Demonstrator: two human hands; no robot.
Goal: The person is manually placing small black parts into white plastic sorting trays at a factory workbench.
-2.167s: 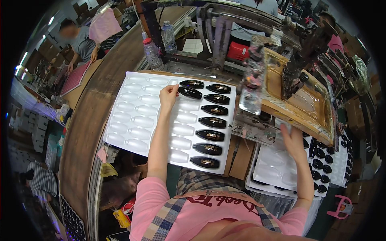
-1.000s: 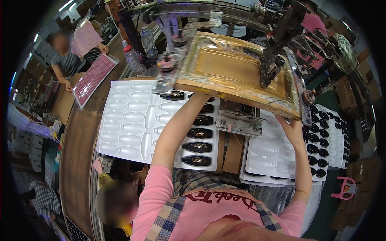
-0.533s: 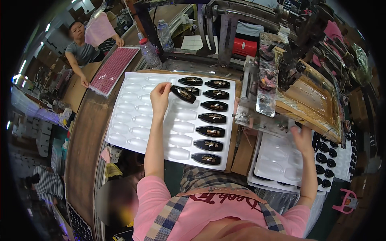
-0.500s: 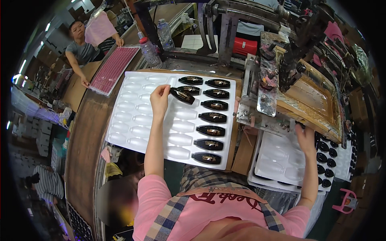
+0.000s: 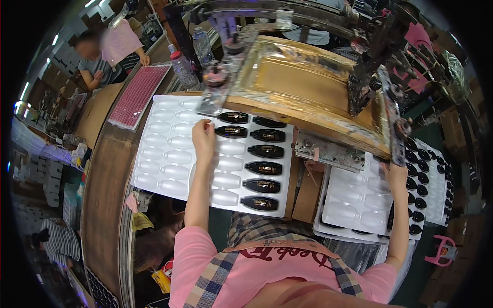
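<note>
Swung leftward since half a second ago: wide amber mesh frame with wooden rim [image 5: 303, 77], then tilted off to our right, now stretched across the machine and hiding the upper right of the white moulded plastic tray [image 5: 169, 142]. Also shifted: glossy black bottle with gold print [image 5: 231, 132], earlier held askew above the tray, now lying lengthwise in the tray as the lowest black piece of its column.

Our left hand [image 5: 204, 134]: fingers bent and drawn together, tips right at the bottle's neck end. Whether they pinch it, we cannot tell. Below the bottle, that column shows bare white recesses; beside it, to the right, a longer column of black bottles [image 5: 265, 151] runs down the tray.

Our right hand [image 5: 394, 177]: raised to the frame's lower right corner, fingertips partly hidden there; grip or mere touch, we cannot tell.

Under the frame's near edge we note an ink-stained metal plate [image 5: 331, 152]. Lower right, near our right forearm: stacked white trays [image 5: 354, 200]. Left, a long brown wooden worktop [image 5: 102, 195]; at its far end, a pink gridded sheet [image 5: 139, 96], a co-worker [image 5: 95, 69] behind it.
</note>
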